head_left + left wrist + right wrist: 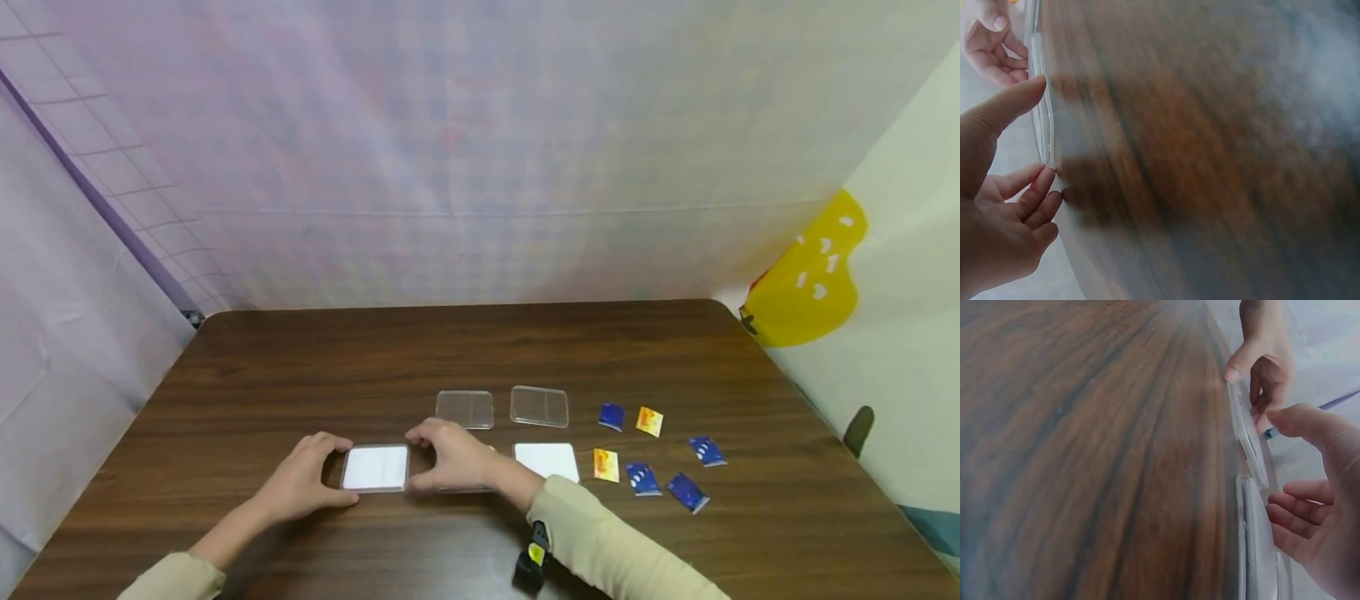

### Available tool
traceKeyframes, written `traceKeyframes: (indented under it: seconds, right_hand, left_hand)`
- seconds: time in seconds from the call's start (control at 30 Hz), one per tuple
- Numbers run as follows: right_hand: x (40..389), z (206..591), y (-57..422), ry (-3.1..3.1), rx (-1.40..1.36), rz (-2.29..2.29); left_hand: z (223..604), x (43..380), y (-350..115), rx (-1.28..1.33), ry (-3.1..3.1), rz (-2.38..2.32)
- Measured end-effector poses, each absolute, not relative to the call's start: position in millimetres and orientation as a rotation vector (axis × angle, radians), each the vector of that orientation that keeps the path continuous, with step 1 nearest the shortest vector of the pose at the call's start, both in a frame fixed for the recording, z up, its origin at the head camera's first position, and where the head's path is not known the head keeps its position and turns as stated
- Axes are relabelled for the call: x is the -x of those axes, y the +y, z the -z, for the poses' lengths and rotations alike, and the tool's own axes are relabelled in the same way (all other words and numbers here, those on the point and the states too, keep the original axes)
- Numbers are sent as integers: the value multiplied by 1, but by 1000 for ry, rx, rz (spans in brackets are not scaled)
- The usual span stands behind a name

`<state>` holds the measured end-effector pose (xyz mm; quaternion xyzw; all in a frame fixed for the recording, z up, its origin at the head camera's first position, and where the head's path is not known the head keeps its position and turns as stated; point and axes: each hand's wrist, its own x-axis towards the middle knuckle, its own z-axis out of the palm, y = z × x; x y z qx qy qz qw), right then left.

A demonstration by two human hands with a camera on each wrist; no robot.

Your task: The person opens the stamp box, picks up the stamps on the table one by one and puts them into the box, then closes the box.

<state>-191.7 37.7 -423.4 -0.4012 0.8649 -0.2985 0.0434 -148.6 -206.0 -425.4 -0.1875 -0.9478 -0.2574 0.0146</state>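
Note:
A flat clear plastic case with a white insert lies on the brown table. My left hand holds its left end, with the thumb at the near corner and fingers at the far one; the left wrist view shows the thumb on the case edge. My right hand is at the case's right end, its thumb and forefinger parted and relaxed. The right wrist view shows the right hand beside a second case, which in the head view is mostly hidden beneath that hand.
Two transparent covers lie behind the right hand. Another white-filled case lies right of it, partly behind the forearm. Farther right are several small blue packets and yellow packets. A patterned curtain hangs behind the table.

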Motion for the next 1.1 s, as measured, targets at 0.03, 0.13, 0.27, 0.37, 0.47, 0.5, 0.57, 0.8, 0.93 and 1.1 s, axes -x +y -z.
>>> traceKeyframes:
  seconds: [0.03,0.13,0.27,0.37,0.47,0.5,0.57,0.8,0.93,1.1]
  right_hand:
    - [192,424,35,2656,1216,888]
    - [191,425,31,2684,1184,835]
    - [189,425,28,2710,1193,803]
    - [188,425,27,2730,1203,781]
    - [186,425,25,2757,1197,742]
    - [186,425,25,2767,1192,725]
    - [184,424,23,2791,1178,687]
    - [180,422,15,2884,1139,547]
    - [180,423,13,2899,1135,550]
    - [181,425,13,2885,1111,602]
  left_hand:
    - [426,149,-206,584,-2947,798]
    - [428,149,-205,582,-2940,785]
    - [427,149,-205,578,-2941,783]
    - [427,148,-206,584,-2941,786]
    - [427,148,-206,591,-2940,782]
    - [427,148,-206,592,-2942,781]
    - [427,147,-206,591,-2945,784]
    - [427,146,-205,585,-2948,791]
    - [426,146,-205,587,-2948,800]
    - [425,146,-207,588,-2951,835]
